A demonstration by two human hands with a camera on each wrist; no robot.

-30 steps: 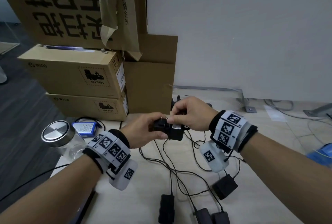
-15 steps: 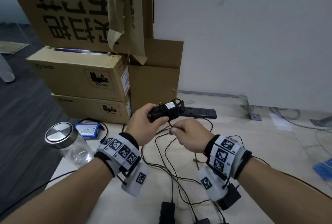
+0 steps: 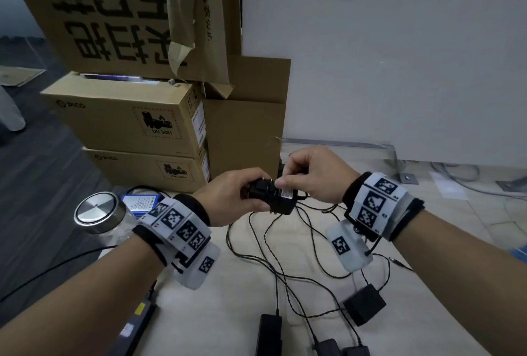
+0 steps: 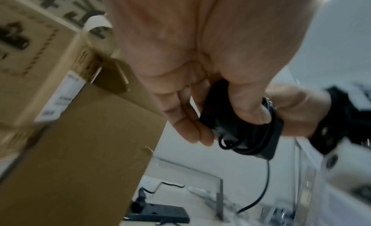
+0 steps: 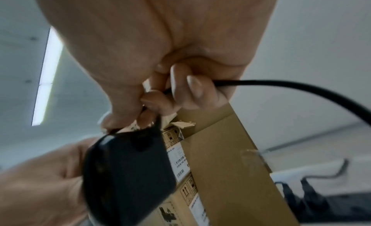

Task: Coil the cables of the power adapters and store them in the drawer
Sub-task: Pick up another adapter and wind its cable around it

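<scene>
A black power adapter (image 3: 281, 201) (image 4: 251, 131) (image 5: 128, 169) is held above the table, with turns of its thin black cable wound round its body. My left hand (image 3: 236, 198) (image 4: 200, 102) grips the adapter between thumb and fingers. My right hand (image 3: 310, 176) (image 5: 160, 89) pinches the cable (image 5: 281, 85) right at the adapter's top. The loose rest of the cable (image 3: 288, 244) (image 4: 267, 181) hangs down onto the table. Several other black adapters (image 3: 365, 303) (image 3: 268, 333) lie near the front edge with tangled leads. No drawer is in view.
Stacked cardboard boxes (image 3: 137, 116) stand behind my left hand. A glass jar with a metal lid (image 3: 97, 213) and a blue battery pack (image 3: 141, 204) sit at the left of the light table (image 3: 228, 313). A black power strip (image 4: 158, 213) lies by the white wall.
My right hand has risen from below the adapter back up to its top, laying the cable over it. The adapter came slightly lower in my left hand.
</scene>
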